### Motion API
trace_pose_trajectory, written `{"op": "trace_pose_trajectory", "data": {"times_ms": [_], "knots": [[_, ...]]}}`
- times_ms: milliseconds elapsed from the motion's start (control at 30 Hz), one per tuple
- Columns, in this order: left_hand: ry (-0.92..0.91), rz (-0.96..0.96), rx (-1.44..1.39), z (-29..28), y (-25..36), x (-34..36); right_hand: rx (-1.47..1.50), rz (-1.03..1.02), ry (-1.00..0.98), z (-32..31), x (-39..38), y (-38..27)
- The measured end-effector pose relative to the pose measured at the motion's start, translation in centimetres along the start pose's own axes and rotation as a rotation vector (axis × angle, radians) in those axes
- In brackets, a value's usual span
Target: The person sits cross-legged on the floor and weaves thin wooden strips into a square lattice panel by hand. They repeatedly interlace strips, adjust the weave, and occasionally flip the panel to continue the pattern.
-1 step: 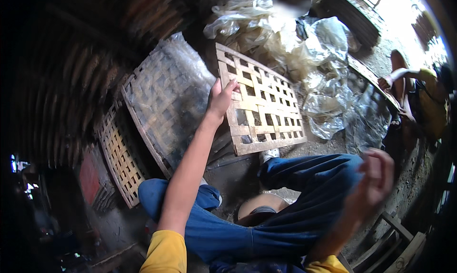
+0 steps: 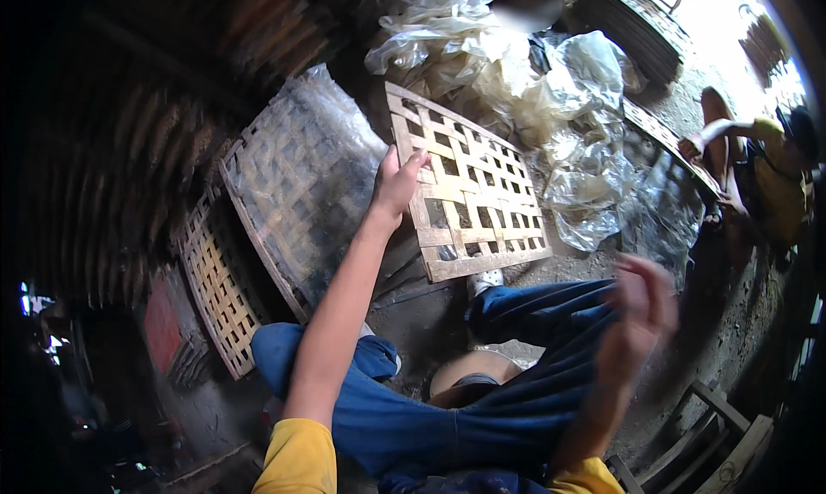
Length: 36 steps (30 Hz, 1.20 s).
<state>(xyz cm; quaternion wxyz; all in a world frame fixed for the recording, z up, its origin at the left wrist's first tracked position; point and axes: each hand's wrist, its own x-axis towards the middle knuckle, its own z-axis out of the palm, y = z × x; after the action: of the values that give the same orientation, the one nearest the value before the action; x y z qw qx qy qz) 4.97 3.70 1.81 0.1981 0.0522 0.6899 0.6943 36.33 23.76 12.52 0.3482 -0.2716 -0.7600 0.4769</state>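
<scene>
Lattice panel: the slatted panel (image 2: 469, 187) was held up at a tilt beyond the person's knees, just right of a plastic-covered panel (image 2: 301, 167).
Left hand: this hand (image 2: 397, 186) grasped the lattice panel by its left side bar, near mid-height.
Right hand: this one (image 2: 641, 313) was raised over the right leg, well apart from the lattice panel, with nothing visible in it (blur hid whether it was clenched or loose).
Weight and stiffness: the open weave suggested a light load, and the flat border bars probably kept it fairly rigid.
Weak points: the thin strips looked likelier to bend or crack than the border; rough wood seemed unlikely to slip.
Best hold: the side bars, probably one hand on each, rather than the inner strips.
Beyond it: crumpled clear plastic sheeting (image 2: 516, 89) lay close behind and could have snagged a corner.
Left side: a yellowish woven panel (image 2: 215, 287) leaned past the covered one, leaving little room that way.
Right side: a co-worker (image 2: 779, 180) sat near another panel (image 2: 667, 138); a wooden frame (image 2: 731, 434) stood lower down.
</scene>
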Motion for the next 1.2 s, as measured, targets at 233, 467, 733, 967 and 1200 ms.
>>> {"op": "trace_pose_trajectory", "data": {"times_ms": [233,467,733,967,1200], "knots": [[-0.023,-0.081,0.006,1.5,0.9,-9.0,0.065,0.315,-0.539,14.8,-2.0,7.6],[0.032,0.112,0.089,1.4,-1.9,-15.4,-0.026,0.325,-0.791,13.3,-6.1,7.4],[0.178,0.279,0.2,1.2,-3.2,-16.6,-0.004,0.572,-0.809,13.7,-6.7,7.0],[0.222,0.315,0.31,1.1,-3.1,-14.7,0.368,0.764,-0.754,16.4,-7.0,10.5],[0.266,0.286,0.222,1.1,-3.1,-14.7,0.289,0.79,-0.75,16.6,-7.1,9.6]]}}
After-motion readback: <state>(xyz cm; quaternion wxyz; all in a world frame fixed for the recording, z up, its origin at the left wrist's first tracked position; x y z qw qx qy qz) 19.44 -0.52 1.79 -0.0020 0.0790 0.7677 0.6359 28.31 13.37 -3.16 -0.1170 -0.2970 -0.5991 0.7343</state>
